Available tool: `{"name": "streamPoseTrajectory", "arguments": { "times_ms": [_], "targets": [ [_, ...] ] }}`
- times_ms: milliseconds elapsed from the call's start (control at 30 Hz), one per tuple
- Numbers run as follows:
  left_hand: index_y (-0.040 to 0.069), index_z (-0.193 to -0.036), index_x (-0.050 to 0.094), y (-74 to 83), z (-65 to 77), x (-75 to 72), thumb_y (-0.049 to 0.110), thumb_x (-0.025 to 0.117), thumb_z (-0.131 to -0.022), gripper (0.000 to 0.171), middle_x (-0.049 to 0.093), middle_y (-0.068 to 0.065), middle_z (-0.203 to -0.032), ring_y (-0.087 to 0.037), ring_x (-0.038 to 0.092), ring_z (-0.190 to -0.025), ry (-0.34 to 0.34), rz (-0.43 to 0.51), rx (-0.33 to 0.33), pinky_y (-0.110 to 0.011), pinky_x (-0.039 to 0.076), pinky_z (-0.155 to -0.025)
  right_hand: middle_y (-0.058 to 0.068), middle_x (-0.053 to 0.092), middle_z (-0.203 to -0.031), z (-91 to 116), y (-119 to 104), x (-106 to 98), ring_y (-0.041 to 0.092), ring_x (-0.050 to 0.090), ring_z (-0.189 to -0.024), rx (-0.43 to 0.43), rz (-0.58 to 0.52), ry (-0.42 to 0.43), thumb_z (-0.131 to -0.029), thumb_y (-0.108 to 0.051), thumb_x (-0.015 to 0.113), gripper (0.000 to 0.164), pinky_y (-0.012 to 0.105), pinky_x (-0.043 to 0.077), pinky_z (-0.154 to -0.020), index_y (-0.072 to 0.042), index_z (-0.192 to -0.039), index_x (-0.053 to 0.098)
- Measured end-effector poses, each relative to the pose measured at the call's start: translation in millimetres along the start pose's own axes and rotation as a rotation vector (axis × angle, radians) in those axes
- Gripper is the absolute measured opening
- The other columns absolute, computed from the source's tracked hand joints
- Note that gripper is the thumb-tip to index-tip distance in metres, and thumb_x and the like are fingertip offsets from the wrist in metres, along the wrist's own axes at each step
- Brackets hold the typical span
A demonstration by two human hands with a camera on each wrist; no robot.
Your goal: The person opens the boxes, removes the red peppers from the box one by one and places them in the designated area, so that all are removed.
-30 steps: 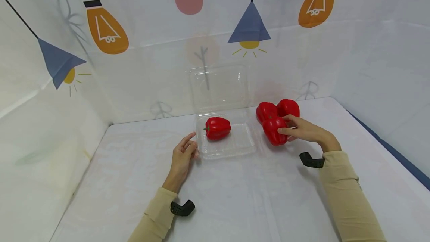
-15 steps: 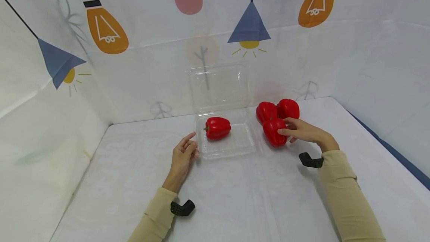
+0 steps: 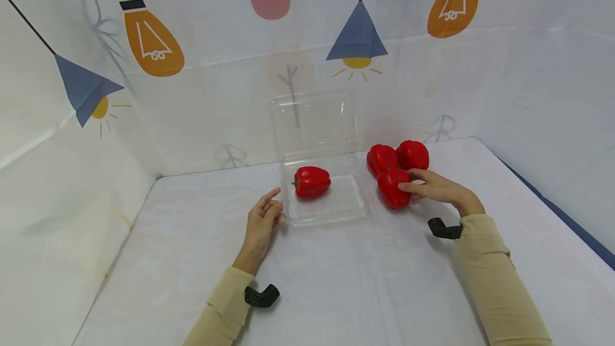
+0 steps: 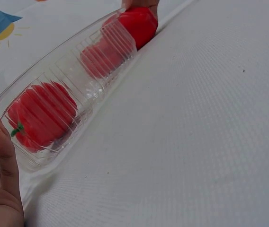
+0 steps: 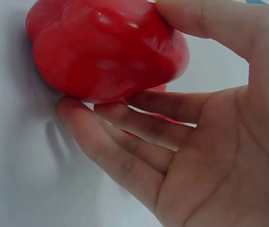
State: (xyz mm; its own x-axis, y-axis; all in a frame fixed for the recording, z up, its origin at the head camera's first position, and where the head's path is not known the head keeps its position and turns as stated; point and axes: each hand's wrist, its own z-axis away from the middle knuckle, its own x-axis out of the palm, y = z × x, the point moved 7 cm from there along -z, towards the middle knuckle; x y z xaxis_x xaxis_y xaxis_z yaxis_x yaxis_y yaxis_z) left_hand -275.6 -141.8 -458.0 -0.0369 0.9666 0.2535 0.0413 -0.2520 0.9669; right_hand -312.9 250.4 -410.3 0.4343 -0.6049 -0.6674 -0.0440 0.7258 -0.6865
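My right hand [image 3: 432, 186] grips a glossy red bell pepper [image 3: 394, 188] at the right of the clear plastic container [image 3: 346, 218]. In the right wrist view, the thumb [image 5: 186, 16] lies across its upper side and the fingertips are under its lower side. Another red bell pepper [image 3: 312, 182], green stem to the left, lies inside the container, whose lid [image 3: 314, 127] stands open at the back. My left hand [image 3: 259, 228] is at the container's left edge; in the left wrist view its fairly straight fingers [image 4: 4, 146] touch the rim.
Two more red bell peppers [image 3: 381, 159] sit close together behind the gripped one. A white cloth covers the table [image 3: 326, 282]. Behind it hangs a pale curtain [image 3: 216, 111] printed with lamps and bulbs, just past the lid.
The gripped bell pepper has tilted slightly and shifted a little toward the front, away from the two behind it. The left hand and the container have stayed in place.
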Motion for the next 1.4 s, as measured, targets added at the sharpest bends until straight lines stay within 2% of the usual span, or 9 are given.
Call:
{"name": "streamPoseTrajectory", "arguments": {
  "times_ms": [100,333,467,633,900,1400],
  "targets": [
    [0.008,-0.132,0.052,0.3,0.3,0.0,0.004,0.056,-0.093,0.039,0.058,0.002,-0.081,-0.006,0.052,-0.058,0.0,0.001,0.001,-0.015,0.045,-0.054,0.022,0.041,-0.138,-0.5,1.3,-0.2,0.028,0.057,-0.108,0.005,0.0,-0.003,-0.091,-0.047,0.052,0.074,0.055,0.044,-0.094,0.001,-0.142,0.03],
    [0.007,-0.133,0.051,1.5,0.6,0.5,0.004,0.055,-0.093,0.039,0.058,0.003,-0.081,-0.006,0.052,-0.058,-0.009,-0.004,0.005,-0.015,0.045,-0.055,0.022,0.045,-0.132,-2.5,4.2,-0.6,0.025,0.06,-0.099,-0.019,-0.03,-0.024,-0.092,-0.045,0.052,0.073,0.046,0.049,-0.09,0.003,-0.142,0.03],
    [0.008,-0.133,0.051,1.5,0.5,0.2,0.004,0.055,-0.093,0.04,0.058,0.002,-0.082,-0.006,0.052,-0.059,-0.007,-0.003,0.001,-0.015,0.045,-0.055,0.025,0.042,-0.135,-2.6,4.4,0.1,0.027,0.058,-0.105,-0.025,-0.06,-0.039,-0.093,-0.043,0.052,0.074,0.045,0.051,-0.091,0.005,-0.143,0.026],
    [0.008,-0.132,0.051,1.1,0.5,-0.2,0.004,0.056,-0.093,0.04,0.057,-0.001,-0.084,-0.006,0.053,-0.059,-0.006,0.001,-0.003,-0.015,0.046,-0.055,0.026,0.037,-0.139,-2.3,6.2,-0.9,0.026,0.06,-0.103,-0.002,-0.046,-0.028,-0.092,-0.044,0.052,0.076,0.051,0.047,-0.095,0.005,-0.144,0.024],
    [0.009,-0.132,0.052,0.1,0.0,-0.1,0.004,0.056,-0.093,0.039,0.057,-0.001,-0.083,-0.006,0.053,-0.059,-0.004,0.007,-0.005,-0.015,0.046,-0.055,0.026,0.036,-0.137,-0.8,3.9,-1.3,0.035,0.049,-0.115,-0.035,-0.079,-0.011,-0.092,-0.039,0.054,0.073,0.043,0.052,-0.09,0.004,-0.143,0.024],
    [0.009,-0.132,0.052,0.5,0.2,0.7,0.004,0.056,-0.093,0.039,0.058,0.001,-0.082,-0.006,0.053,-0.058,-0.012,0.017,-0.001,-0.015,0.047,-0.055,0.025,0.037,-0.138,1.3,3.0,-4.7,0.033,0.052,-0.112,-0.03,-0.048,0.002,-0.092,-0.041,0.055,0.072,0.043,0.053,-0.088,0.002,-0.143,0.027]
  ]
}}
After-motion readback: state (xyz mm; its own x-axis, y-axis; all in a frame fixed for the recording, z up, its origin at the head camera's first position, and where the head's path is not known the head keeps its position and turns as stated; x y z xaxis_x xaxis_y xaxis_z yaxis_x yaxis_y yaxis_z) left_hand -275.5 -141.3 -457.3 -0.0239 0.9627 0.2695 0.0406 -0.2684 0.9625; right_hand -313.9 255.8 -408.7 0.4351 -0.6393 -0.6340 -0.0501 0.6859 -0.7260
